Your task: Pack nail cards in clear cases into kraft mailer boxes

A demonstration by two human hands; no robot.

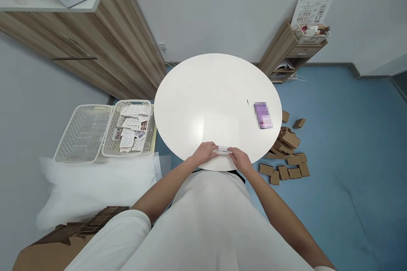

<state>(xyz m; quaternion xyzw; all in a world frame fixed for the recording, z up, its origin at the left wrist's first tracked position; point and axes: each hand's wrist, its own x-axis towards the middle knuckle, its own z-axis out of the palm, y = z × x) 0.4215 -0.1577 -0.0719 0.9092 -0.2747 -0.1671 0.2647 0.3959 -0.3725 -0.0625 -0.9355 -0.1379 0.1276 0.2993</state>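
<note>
A small clear plastic case [222, 150] lies at the near edge of the white oval table [216, 80], between my two hands. My left hand [206, 153] grips its left end, with the fingertips pressed to it. At the other end, my right hand [239, 158] has its fingers closed on the case. Both hands are low over the tabletop. What the case contains is too small to tell.
A purple item [263, 115], pixelated, lies on the table's right side. Left of the table stand a basket of packets [106, 135] and a basket with clear cases [68, 135]. Small brown boxes [289, 138] are piled on the floor at right.
</note>
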